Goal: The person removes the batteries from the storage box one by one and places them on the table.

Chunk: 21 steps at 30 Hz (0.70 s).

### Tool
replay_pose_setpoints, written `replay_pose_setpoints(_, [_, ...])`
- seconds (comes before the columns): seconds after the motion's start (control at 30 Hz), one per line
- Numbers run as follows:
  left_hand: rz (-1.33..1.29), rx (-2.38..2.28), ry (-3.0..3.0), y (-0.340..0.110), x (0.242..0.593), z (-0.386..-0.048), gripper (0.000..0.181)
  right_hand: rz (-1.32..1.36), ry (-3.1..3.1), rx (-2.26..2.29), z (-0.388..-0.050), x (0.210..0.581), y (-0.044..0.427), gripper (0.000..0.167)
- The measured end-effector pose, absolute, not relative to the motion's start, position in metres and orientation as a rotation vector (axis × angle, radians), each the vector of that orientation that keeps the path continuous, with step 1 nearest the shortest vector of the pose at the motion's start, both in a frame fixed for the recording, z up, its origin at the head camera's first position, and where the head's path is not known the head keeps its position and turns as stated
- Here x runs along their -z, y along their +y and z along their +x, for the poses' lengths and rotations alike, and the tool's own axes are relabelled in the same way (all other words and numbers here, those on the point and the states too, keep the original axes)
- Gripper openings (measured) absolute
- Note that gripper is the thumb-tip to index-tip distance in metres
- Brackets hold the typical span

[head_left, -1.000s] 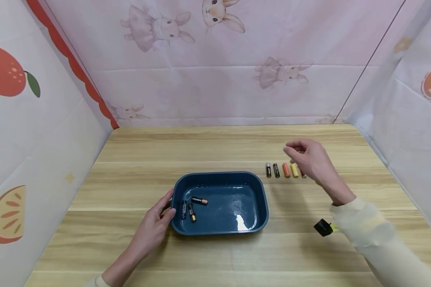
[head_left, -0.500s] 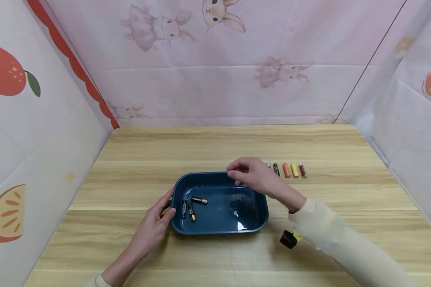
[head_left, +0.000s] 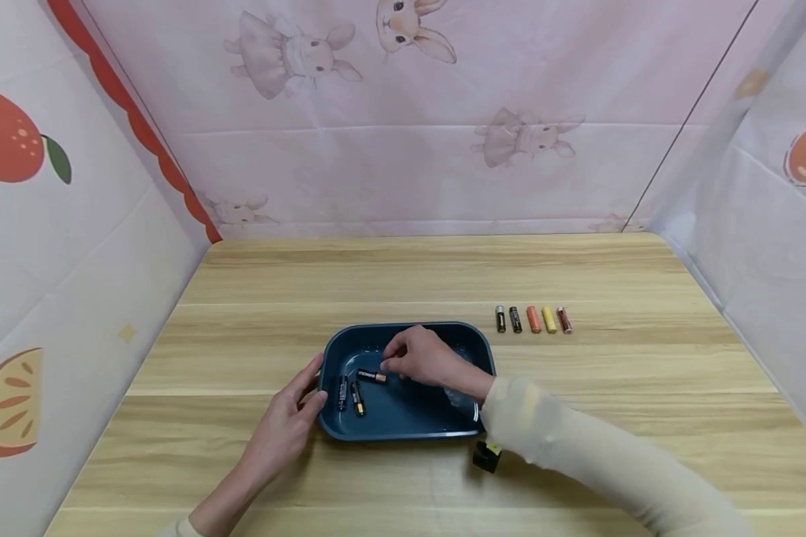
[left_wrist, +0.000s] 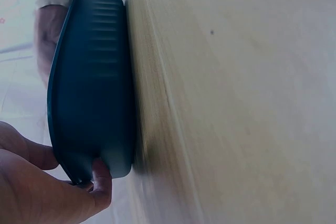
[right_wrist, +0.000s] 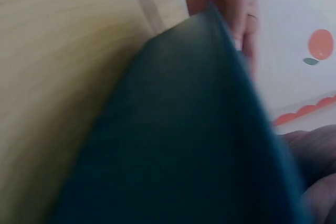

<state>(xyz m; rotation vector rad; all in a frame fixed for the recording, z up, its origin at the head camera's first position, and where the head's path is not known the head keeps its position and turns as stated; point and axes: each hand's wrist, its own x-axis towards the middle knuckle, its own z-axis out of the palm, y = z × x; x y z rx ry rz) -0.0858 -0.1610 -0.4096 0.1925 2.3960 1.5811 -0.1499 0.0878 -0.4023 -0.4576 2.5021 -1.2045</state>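
Note:
A dark blue rectangular tray point(head_left: 403, 435) stands on the table, and three batteries lie in its left half: a black and copper battery point(head_left: 372, 377), a black and gold battery point(head_left: 357, 399) and a dark battery point(head_left: 342, 392). My left hand point(head_left: 287, 421) grips the tray's left end; the left wrist view shows its thumb and fingers on either side of the rim. Inside the tray, my right hand point(head_left: 426, 358) has its loosely bent fingertips beside the black and copper battery. I see nothing held in it. The right wrist view shows mostly the blurred tray wall point(right_wrist: 157, 129).
Right of the tray's far corner, several batteries stand in a neat row on the table, among them an orange battery point(head_left: 533, 319) and a yellow battery point(head_left: 548, 320). A black wrist camera point(head_left: 486, 456) hangs under the right sleeve. Printed cloth encloses the table's back and sides.
My right hand has moved left and toward me, from above the battery row across the rim into the tray. My left hand, the tray and the batteries stay in place.

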Motion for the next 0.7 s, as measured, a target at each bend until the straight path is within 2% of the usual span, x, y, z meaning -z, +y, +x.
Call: replay_pose_setpoints(0.7, [0.154,-1.545,2.39,-0.159,0.412,-0.087,0.059,-0.527,2.57,1.079,-0.146,0.421,0.077,0.003])
